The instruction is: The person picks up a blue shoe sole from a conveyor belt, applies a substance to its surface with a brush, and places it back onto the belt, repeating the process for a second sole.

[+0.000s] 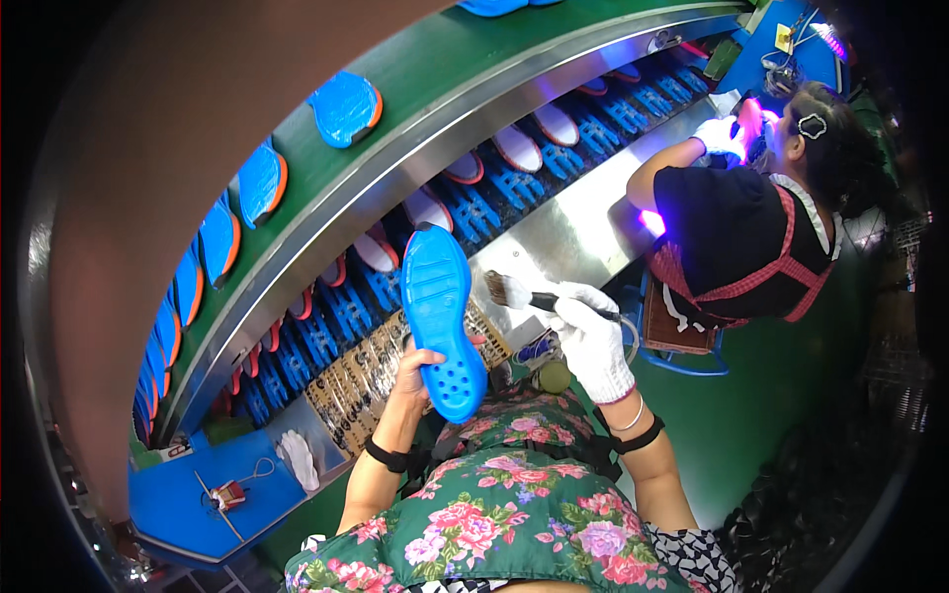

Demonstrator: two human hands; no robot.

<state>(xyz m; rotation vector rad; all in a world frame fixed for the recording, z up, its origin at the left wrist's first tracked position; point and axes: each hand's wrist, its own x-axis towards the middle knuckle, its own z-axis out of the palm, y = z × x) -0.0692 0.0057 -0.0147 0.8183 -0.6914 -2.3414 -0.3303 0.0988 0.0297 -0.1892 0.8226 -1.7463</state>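
Observation:
My bare left hand (pixel 419 368) grips a blue shoe sole (pixel 438 296) near its heel, holding it upright in front of me. Ridges cross the sole's upper part, and several small round holes mark the heel end. In a white glove, my right hand (pixel 590 341) is closed on the dark handle of a brush (pixel 509 291). The brush's brown bristles point left toward the sole, with a gap between them. Behind the sole, a pale shoe upper (pixel 427 210) with a dark pink edge rests on the rack.
A green conveyor belt (pixel 297 119) carries several blue soles with orange edges. Below its metal rail, a rack of blue holders (pixel 473 214) bears shoe parts. A co-worker (pixel 741 237) sits at the right near purple light. A white glove (pixel 298 460) lies by a blue table (pixel 178 494).

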